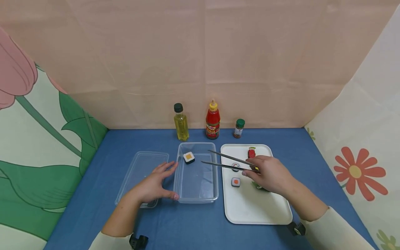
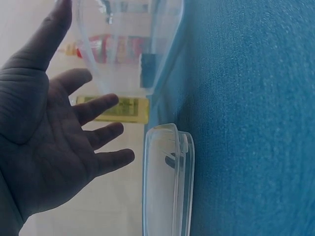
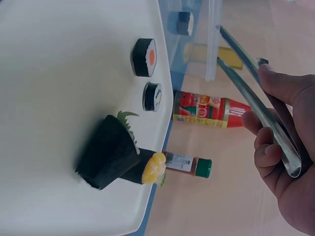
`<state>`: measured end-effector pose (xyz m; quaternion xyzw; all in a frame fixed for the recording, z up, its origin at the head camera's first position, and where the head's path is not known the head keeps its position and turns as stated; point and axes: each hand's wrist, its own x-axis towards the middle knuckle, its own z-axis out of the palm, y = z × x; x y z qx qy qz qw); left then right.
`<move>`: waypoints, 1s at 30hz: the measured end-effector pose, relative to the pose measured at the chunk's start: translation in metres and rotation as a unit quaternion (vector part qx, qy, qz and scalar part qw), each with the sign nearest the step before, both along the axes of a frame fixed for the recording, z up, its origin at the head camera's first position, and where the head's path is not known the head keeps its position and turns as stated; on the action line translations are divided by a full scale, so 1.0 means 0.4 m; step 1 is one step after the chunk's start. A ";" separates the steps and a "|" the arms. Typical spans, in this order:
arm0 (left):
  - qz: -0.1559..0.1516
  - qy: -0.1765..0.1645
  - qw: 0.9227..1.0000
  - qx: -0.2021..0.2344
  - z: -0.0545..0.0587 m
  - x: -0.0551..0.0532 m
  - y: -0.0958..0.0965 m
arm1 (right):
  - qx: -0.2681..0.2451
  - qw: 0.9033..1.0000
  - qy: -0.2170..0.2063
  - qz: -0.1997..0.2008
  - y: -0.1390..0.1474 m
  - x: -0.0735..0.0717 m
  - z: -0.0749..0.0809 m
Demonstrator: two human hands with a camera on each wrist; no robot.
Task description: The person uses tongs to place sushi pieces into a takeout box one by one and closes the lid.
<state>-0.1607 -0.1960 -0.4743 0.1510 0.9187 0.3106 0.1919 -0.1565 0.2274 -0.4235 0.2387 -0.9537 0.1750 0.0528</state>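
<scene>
My right hand (image 1: 270, 173) holds metal tongs (image 1: 225, 166) over the white tray (image 1: 247, 213). Their tips stand apart above a clear plastic container (image 1: 197, 200), with nothing between them. Inside it, toward the back left, lies a sushi roll with a yellow centre (image 1: 189, 158). Fingers spread, my left hand (image 1: 156, 184) is at the container's left side. On the tray are an orange-centred sushi roll (image 3: 145, 57), a small white-faced roll (image 3: 152, 96), a dark seaweed hand roll (image 3: 108, 152), a yellow-topped sushi piece (image 3: 155, 168) and a red-topped piece (image 1: 251, 152).
A clear lid (image 1: 135, 177) lies left of the container, partly beneath my left hand in the head view. Along the back stand an oil bottle (image 1: 181, 126), a red sauce bottle (image 1: 213, 121) and a green-capped spice jar (image 1: 239, 128). Blue cloth (image 1: 187, 229) covers the table.
</scene>
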 end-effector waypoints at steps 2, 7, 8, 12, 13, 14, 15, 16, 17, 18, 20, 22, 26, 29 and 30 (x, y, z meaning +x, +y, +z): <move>0.000 0.000 1.000 0.000 0.001 0.000 0.000 | -0.001 1.000 0.011 0.004 0.009 0.006 -0.001; -0.002 -0.010 1.000 0.000 0.003 -0.002 -0.001 | -0.007 0.999 0.031 0.007 0.033 0.020 -0.008; -0.003 -0.012 1.000 0.000 0.004 -0.002 -0.002 | -0.008 0.999 0.031 0.004 0.037 0.024 -0.010; -0.007 -0.016 1.000 0.003 0.002 -0.005 -0.003 | -0.013 0.999 0.030 -0.009 0.055 0.039 -0.014; -0.008 -0.014 1.000 0.003 0.001 -0.006 -0.003 | -0.015 0.999 0.030 -0.011 0.059 0.043 -0.014; -0.009 -0.013 1.000 0.004 0.001 -0.006 -0.004 | -0.017 0.999 0.032 -0.013 0.063 0.047 -0.014; -0.010 -0.012 1.000 0.006 0.000 -0.006 -0.005 | -0.020 0.999 0.034 -0.015 0.068 0.049 -0.014; -0.011 -0.011 1.000 0.006 0.000 -0.006 -0.005 | -0.021 0.999 0.035 -0.017 0.072 0.052 -0.015; -0.012 -0.010 1.000 0.007 0.000 -0.006 -0.005 | -0.024 0.999 0.037 -0.018 0.077 0.055 -0.017; -0.013 -0.009 1.000 0.007 0.000 -0.006 -0.006 | -0.026 0.999 0.041 -0.017 0.081 0.058 -0.018; -0.015 -0.006 1.000 0.009 0.000 -0.004 -0.006 | -0.029 0.998 0.053 -0.016 0.092 0.062 -0.022; -0.016 -0.005 1.000 0.011 0.000 -0.003 -0.006 | -0.032 0.997 0.067 -0.012 0.102 0.067 -0.025; -0.016 -0.006 1.000 0.013 0.002 -0.001 -0.006 | -0.032 0.996 0.083 -0.015 0.123 0.077 -0.031; -0.014 -0.007 1.000 0.012 0.001 0.000 -0.005 | -0.028 0.996 0.079 -0.022 0.136 0.083 -0.033; -0.013 -0.007 1.000 0.012 0.001 0.000 -0.005 | -0.026 0.996 0.078 -0.024 0.140 0.085 -0.034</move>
